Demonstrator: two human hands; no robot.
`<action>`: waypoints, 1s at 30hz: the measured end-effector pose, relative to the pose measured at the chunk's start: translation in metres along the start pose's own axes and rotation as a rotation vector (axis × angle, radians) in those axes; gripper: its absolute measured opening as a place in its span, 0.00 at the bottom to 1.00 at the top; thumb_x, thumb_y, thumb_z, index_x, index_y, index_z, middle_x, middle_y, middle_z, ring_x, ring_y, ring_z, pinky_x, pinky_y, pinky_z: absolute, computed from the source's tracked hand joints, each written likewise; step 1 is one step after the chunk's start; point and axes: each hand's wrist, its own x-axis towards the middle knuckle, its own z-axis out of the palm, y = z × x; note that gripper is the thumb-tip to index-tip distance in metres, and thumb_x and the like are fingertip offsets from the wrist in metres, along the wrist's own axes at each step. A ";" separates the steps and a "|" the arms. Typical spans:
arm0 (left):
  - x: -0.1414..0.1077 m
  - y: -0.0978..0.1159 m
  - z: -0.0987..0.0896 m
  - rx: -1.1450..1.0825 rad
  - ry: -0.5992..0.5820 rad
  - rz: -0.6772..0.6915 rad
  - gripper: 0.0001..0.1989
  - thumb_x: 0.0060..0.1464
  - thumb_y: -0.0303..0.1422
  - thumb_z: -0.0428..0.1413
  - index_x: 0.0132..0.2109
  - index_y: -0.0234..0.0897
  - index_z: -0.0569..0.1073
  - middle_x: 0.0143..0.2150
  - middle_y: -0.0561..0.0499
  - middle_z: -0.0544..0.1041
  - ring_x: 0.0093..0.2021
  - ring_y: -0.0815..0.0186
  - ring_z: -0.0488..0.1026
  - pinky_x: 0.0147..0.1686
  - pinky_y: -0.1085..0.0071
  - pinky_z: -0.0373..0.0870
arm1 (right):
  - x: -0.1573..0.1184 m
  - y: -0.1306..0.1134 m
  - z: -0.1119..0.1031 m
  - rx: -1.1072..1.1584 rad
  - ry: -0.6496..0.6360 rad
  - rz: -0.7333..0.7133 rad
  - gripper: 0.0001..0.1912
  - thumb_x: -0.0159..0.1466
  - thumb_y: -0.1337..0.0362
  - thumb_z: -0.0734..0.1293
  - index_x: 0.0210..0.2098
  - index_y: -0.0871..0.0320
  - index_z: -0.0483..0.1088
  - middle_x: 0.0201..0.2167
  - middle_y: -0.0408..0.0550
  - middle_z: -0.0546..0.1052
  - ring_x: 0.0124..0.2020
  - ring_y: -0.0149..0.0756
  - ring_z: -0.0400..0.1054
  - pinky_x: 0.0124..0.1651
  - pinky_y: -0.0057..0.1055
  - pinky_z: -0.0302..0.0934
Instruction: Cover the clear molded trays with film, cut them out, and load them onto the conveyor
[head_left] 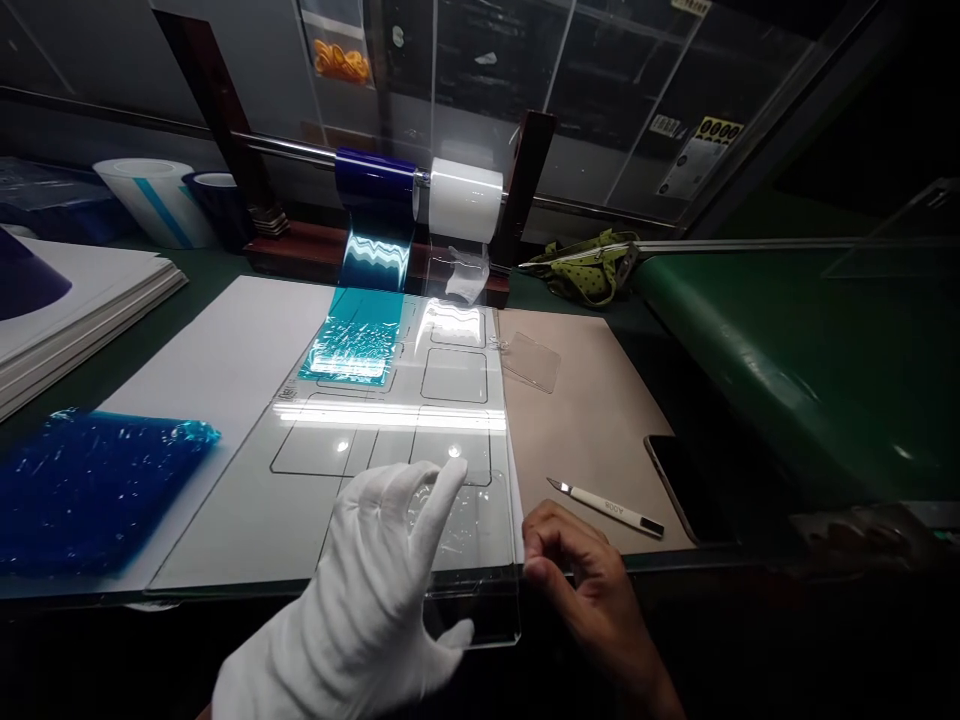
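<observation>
My left hand (375,580), in a white glove, grips a clear rectangular plate (480,610) by its left side. The thumb lies low at the edge and the fingers reach over the top. The plate overhangs the table's front edge. My right hand (581,575) is bare, its thumb and forefinger pinched close to the plate's right edge; whatever lies between them is too small to make out. Beneath the plate is a glass sheet (232,510) with black rounded outlines. A craft knife (611,508) lies just beyond my right hand.
A blue film roll (375,185) and a white film roll (466,198) hang on a rod, their ends drawn onto the glass. A blue-wrapped stack (97,490) lies left. Right are brown board (585,400), another clear plate (534,362), a phone (681,485) and a green pouch (585,268).
</observation>
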 end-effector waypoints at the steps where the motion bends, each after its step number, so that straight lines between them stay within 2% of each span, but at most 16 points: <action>1: 0.000 -0.001 0.000 0.017 0.022 0.006 0.50 0.34 0.37 0.61 0.66 0.29 0.52 0.55 0.35 0.63 0.54 0.46 0.62 0.53 0.48 0.59 | -0.005 0.001 -0.004 0.003 -0.018 0.019 0.12 0.66 0.59 0.63 0.28 0.56 0.64 0.27 0.43 0.66 0.30 0.32 0.62 0.32 0.29 0.55; 3: 0.001 -0.002 -0.001 0.050 0.057 0.021 0.50 0.34 0.36 0.61 0.65 0.28 0.53 0.54 0.35 0.64 0.53 0.46 0.63 0.52 0.48 0.59 | -0.015 0.002 -0.013 0.009 -0.039 0.023 0.16 0.68 0.58 0.60 0.25 0.56 0.62 0.25 0.42 0.64 0.28 0.32 0.61 0.31 0.29 0.54; 5: 0.001 -0.002 -0.002 0.064 0.063 0.034 0.49 0.34 0.36 0.61 0.65 0.29 0.54 0.53 0.34 0.64 0.53 0.46 0.63 0.52 0.47 0.59 | -0.023 0.003 -0.019 -0.036 0.030 -0.005 0.18 0.69 0.60 0.59 0.23 0.56 0.62 0.23 0.42 0.63 0.27 0.31 0.61 0.31 0.29 0.54; 7: 0.002 -0.001 -0.002 0.062 0.046 0.042 0.48 0.35 0.36 0.60 0.65 0.29 0.54 0.54 0.34 0.64 0.53 0.45 0.63 0.52 0.47 0.60 | -0.026 0.001 -0.019 -0.122 0.151 -0.045 0.13 0.67 0.62 0.62 0.26 0.55 0.67 0.26 0.43 0.66 0.29 0.32 0.63 0.32 0.29 0.56; 9: 0.002 0.000 -0.003 0.040 0.043 0.050 0.49 0.35 0.36 0.61 0.65 0.29 0.53 0.55 0.34 0.64 0.54 0.45 0.62 0.52 0.47 0.60 | -0.023 -0.002 -0.014 -0.172 0.210 -0.056 0.02 0.63 0.65 0.67 0.33 0.53 0.71 0.31 0.44 0.69 0.34 0.34 0.65 0.34 0.29 0.58; 11: 0.002 0.003 -0.003 0.009 0.056 0.048 0.49 0.34 0.35 0.61 0.65 0.30 0.54 0.55 0.35 0.64 0.54 0.45 0.62 0.53 0.48 0.60 | -0.016 -0.005 -0.006 -0.145 0.179 -0.057 0.02 0.61 0.65 0.69 0.35 0.53 0.73 0.33 0.45 0.70 0.35 0.34 0.66 0.33 0.28 0.59; 14: 0.001 0.006 -0.002 -0.013 0.077 0.039 0.49 0.34 0.34 0.62 0.65 0.31 0.54 0.55 0.36 0.64 0.54 0.46 0.63 0.53 0.48 0.60 | -0.005 -0.008 0.004 -0.069 0.128 -0.046 0.02 0.61 0.65 0.70 0.31 0.54 0.73 0.29 0.44 0.70 0.32 0.33 0.66 0.32 0.28 0.59; 17: 0.000 0.008 0.000 -0.010 0.092 0.053 0.49 0.34 0.34 0.62 0.65 0.31 0.55 0.54 0.36 0.65 0.53 0.46 0.63 0.53 0.48 0.61 | -0.001 -0.010 0.007 -0.061 0.110 -0.062 0.04 0.61 0.66 0.69 0.29 0.55 0.72 0.28 0.43 0.70 0.32 0.33 0.66 0.34 0.30 0.59; 20: -0.001 0.007 0.002 -0.007 0.078 0.059 0.48 0.34 0.34 0.61 0.65 0.31 0.54 0.54 0.36 0.65 0.53 0.46 0.63 0.52 0.47 0.61 | -0.010 -0.013 -0.001 -0.074 0.055 -0.054 0.07 0.63 0.64 0.66 0.28 0.55 0.68 0.29 0.44 0.69 0.34 0.34 0.65 0.37 0.33 0.59; 23: -0.001 0.007 0.002 0.020 0.062 0.070 0.48 0.35 0.35 0.61 0.65 0.30 0.54 0.54 0.35 0.65 0.53 0.46 0.63 0.52 0.47 0.61 | -0.031 -0.013 -0.018 -0.006 0.021 -0.069 0.15 0.64 0.55 0.63 0.24 0.54 0.63 0.24 0.44 0.66 0.30 0.37 0.63 0.34 0.37 0.58; 25: -0.001 0.009 0.002 0.041 0.070 0.093 0.48 0.36 0.37 0.62 0.64 0.28 0.54 0.53 0.34 0.65 0.51 0.46 0.64 0.51 0.48 0.62 | -0.049 -0.009 -0.031 0.011 0.114 -0.121 0.21 0.65 0.50 0.59 0.20 0.54 0.59 0.19 0.44 0.61 0.27 0.39 0.60 0.33 0.39 0.57; 27: -0.001 0.012 0.002 0.051 0.082 0.102 0.48 0.36 0.38 0.62 0.64 0.28 0.55 0.53 0.34 0.65 0.51 0.46 0.64 0.51 0.48 0.62 | -0.065 0.001 -0.044 -0.072 0.267 -0.123 0.22 0.67 0.53 0.58 0.18 0.54 0.59 0.21 0.45 0.62 0.30 0.40 0.61 0.35 0.40 0.57; 28: -0.001 0.013 0.002 0.051 0.085 0.104 0.48 0.36 0.38 0.62 0.64 0.29 0.55 0.53 0.34 0.65 0.51 0.46 0.64 0.51 0.48 0.62 | -0.072 0.009 -0.050 -0.143 0.342 -0.080 0.19 0.66 0.56 0.61 0.20 0.54 0.62 0.27 0.47 0.66 0.35 0.41 0.63 0.39 0.40 0.57; 30: -0.003 0.014 0.002 0.040 0.088 0.079 0.49 0.35 0.38 0.62 0.65 0.29 0.55 0.53 0.34 0.66 0.52 0.45 0.64 0.51 0.47 0.62 | -0.082 0.030 -0.062 -0.265 0.539 0.046 0.05 0.61 0.60 0.69 0.32 0.53 0.69 0.44 0.50 0.69 0.49 0.45 0.63 0.48 0.41 0.58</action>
